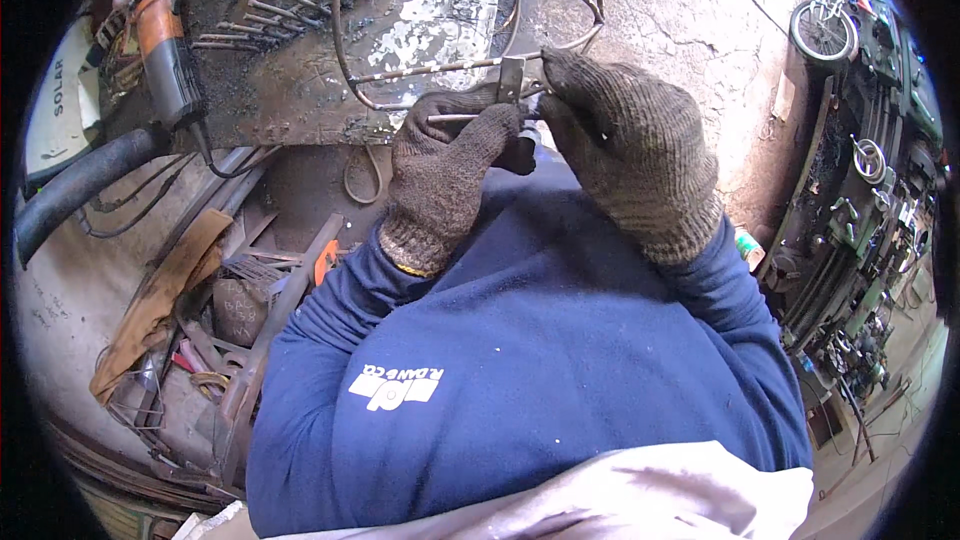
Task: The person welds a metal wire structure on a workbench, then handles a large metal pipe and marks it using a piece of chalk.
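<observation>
My left hand (445, 165), in a dark knit work glove, is closed around a small metal piece with a flat upright grey plate (511, 78). A thin pale rod (452, 118) lies across its fingers, and a dark rounded part shows below the thumb. My right hand (630, 145), gloved alike, is closed beside the plate, its fingertips pinched at the piece's right side. What exactly those fingers hold is hidden. Just beyond both hands, a large thin brown loop (440, 70) with pale bands curves over the table and passes close to the plate.
On the worn metal table (300, 105) at the left lie several metal rods (275, 10) and an orange angle grinder (160, 25). Below it are a thick black hose (95, 190), a brown cloth (165, 300) and scrap metal. A bicycle wheel (823, 30) and machine parts stand right.
</observation>
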`<action>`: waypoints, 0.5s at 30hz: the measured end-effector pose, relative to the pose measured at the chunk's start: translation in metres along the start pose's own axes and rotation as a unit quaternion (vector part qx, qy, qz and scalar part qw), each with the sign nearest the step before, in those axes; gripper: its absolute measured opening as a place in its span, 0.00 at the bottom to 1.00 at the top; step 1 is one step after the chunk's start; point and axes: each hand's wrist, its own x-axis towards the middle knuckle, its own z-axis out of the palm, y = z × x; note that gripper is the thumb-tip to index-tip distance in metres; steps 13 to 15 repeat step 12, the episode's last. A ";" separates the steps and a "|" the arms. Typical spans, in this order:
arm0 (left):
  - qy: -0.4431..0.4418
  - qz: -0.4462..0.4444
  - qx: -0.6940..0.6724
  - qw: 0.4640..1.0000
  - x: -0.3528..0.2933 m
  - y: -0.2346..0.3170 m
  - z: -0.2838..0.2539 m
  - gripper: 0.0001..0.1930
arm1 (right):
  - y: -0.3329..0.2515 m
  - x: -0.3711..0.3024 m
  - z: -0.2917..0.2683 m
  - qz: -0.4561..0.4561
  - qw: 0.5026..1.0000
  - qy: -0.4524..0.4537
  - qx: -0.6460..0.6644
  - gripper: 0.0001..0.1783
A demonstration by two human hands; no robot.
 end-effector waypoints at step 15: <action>-0.026 -0.014 -0.025 0.999 0.004 0.002 0.002 0.14 | 0.006 -0.002 0.011 0.034 0.997 0.034 0.054 0.17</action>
